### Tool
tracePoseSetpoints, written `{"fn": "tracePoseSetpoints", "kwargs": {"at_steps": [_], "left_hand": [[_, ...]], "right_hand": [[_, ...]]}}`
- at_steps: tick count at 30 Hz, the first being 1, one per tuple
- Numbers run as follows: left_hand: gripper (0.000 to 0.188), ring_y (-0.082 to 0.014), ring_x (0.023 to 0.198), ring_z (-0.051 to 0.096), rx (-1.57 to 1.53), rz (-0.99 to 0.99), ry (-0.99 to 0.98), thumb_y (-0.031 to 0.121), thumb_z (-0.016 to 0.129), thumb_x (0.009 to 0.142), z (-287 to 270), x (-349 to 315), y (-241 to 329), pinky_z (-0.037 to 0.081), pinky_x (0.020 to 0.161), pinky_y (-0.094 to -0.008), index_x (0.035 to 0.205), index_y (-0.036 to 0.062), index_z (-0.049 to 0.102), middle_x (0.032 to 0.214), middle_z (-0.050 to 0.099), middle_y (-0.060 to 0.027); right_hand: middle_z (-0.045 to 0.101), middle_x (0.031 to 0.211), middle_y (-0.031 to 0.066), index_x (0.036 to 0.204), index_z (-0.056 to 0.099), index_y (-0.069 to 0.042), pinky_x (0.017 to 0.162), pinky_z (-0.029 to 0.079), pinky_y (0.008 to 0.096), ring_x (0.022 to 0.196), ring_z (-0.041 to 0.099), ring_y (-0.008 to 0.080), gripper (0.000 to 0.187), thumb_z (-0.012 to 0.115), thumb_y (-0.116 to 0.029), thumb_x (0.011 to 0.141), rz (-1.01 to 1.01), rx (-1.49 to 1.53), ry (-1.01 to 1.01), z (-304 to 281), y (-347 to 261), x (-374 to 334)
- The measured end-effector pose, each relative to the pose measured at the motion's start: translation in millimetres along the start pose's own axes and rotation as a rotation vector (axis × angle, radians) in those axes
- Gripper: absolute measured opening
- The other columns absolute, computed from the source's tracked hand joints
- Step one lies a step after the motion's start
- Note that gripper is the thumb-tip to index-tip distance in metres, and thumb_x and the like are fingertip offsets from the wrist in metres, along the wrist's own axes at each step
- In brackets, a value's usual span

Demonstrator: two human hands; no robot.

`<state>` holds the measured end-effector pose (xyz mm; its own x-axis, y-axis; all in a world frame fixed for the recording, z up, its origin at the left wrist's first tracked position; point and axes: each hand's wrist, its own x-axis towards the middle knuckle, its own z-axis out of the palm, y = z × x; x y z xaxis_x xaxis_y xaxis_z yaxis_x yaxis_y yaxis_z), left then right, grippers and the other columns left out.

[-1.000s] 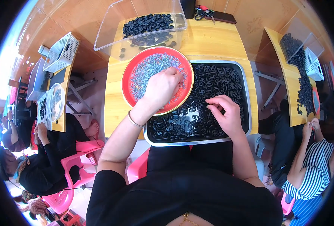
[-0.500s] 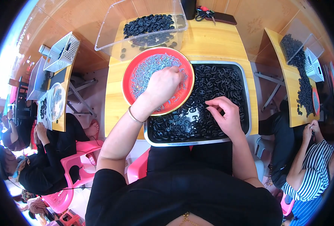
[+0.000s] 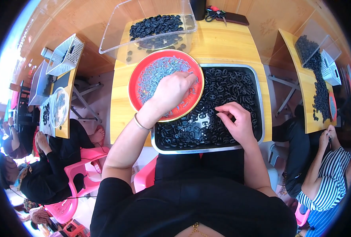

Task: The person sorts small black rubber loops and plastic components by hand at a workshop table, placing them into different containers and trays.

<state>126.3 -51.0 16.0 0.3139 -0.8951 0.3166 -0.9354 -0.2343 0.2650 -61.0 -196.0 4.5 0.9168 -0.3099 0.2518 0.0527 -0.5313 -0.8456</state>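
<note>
My left hand (image 3: 172, 91) is over a red round dish (image 3: 133, 91) with a gold edge, fingers closed and pointing down among small grey metal pins (image 3: 153, 73). Whatever those fingers pinch is hidden. Above the metal tray (image 3: 195, 150), my right hand (image 3: 238, 122) has thumb and forefinger drawn together in a pinch; anything between them is too small to make out. Small black oval pieces with two holes (image 3: 231, 83) fill most of the tray, and its shiny bottom shows near the middle. The dish overlaps the tray's left side.
Behind the dish, a clear plastic bin (image 3: 148, 42) lies tipped, with more black pieces (image 3: 157, 26) heaped inside. Scissors (image 3: 215, 15) and a dark flat case (image 3: 236, 18) lie at the table's back. Co-workers sit at side tables left (image 3: 65, 126) and right (image 3: 306, 122).
My left hand has shifted slightly within the dish, its fingertips a little to the right. My right hand has hardly moved and keeps its pinch.
</note>
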Motion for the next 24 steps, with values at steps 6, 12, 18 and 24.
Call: {"fn": "tracePoseSetpoints", "kwargs": {"at_steps": [6,12,18,24], "left_hand": [[0.016,-0.0309,0.071,0.060,-0.030,-0.095,-0.091,0.000,0.057,0.064,1,3,0,0.050,0.061,-0.0403,0.078,0.0023,0.051,0.071,0.057,-0.0134],[0.020,-0.0251,0.068,0.060,-0.206,-0.126,-0.016,-0.006,0.058,0.065,-13,-6,1,0.049,0.062,-0.0328,0.084,-0.0001,0.052,0.075,0.055,-0.0123],[0.009,-0.0086,0.078,0.059,-1.174,-0.499,-0.023,-0.008,0.059,0.076,-22,-34,20,0.048,0.071,-0.0200,0.083,-0.0018,0.057,0.085,0.057,-0.0023],[0.009,-0.0116,0.078,0.063,-1.620,-0.504,0.010,-0.005,0.057,0.082,-23,-62,51,0.050,0.068,-0.0216,0.089,-0.0009,0.059,0.084,0.064,-0.0071]], "right_hand": [[0.060,0.080,0.0080,0.090,0.064,-0.002,0.056,0.049,0.0244,0.067,0.061,0.0166,0.015,0.065,0.000,0.075,-0.002,-0.018,-0.005,-2,4,1],[0.060,0.082,0.0084,0.090,0.064,-0.004,0.059,0.050,0.0273,0.069,0.061,0.0196,0.014,0.065,-0.003,0.075,-0.008,-0.074,-0.034,-1,6,7],[0.060,0.081,0.0070,0.084,0.062,-0.006,0.065,0.049,0.0327,0.075,0.060,0.0246,0.009,0.063,-0.007,0.074,-0.156,-0.314,-0.182,9,8,13],[0.057,0.075,0.0042,0.079,0.060,-0.010,0.063,0.048,0.0349,0.076,0.059,0.0229,0.010,0.065,-0.014,0.071,-0.215,-0.537,-0.390,26,11,8]]}}
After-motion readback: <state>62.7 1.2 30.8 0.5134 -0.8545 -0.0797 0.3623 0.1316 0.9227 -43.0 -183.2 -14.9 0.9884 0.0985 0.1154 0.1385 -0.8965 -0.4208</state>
